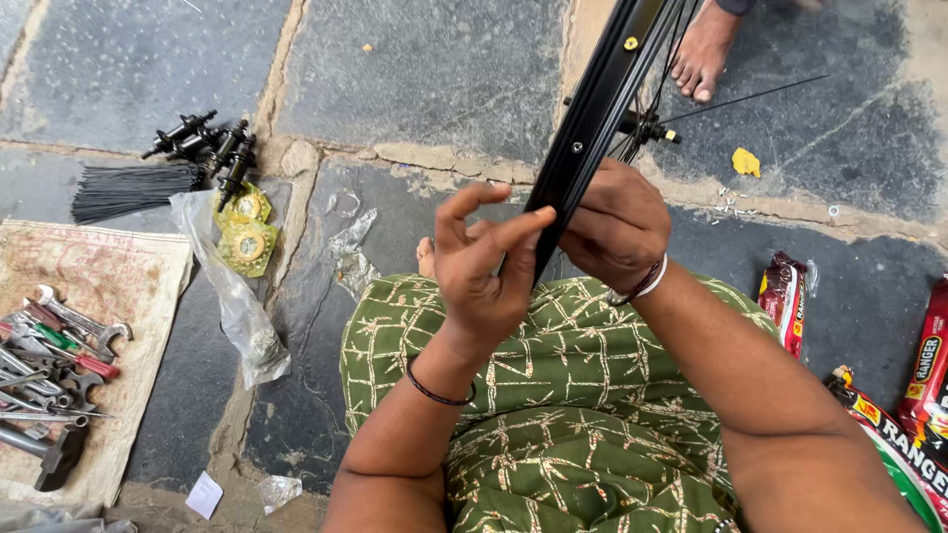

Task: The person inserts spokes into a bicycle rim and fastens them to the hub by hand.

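Note:
A black bicycle wheel rim (600, 109) stands on edge in front of me, running from my lap up to the top of the view, with thin spokes and a hub (647, 126) behind it. My left hand (481, 266) is raised beside the rim's lower end, fingertips touching its edge, fingers partly spread. My right hand (620, 229) is closed around the rim from the right side. Whether a small part sits between the fingers is hidden.
Several spanners and tools (54, 365) lie on a cloth at left. A bundle of black spokes (133, 188), black hubs (202, 143) and yellow-green freewheels (247, 237) lie beyond. Red packets (785, 301) sit at right. A person's bare foot (703, 49) is behind the rim.

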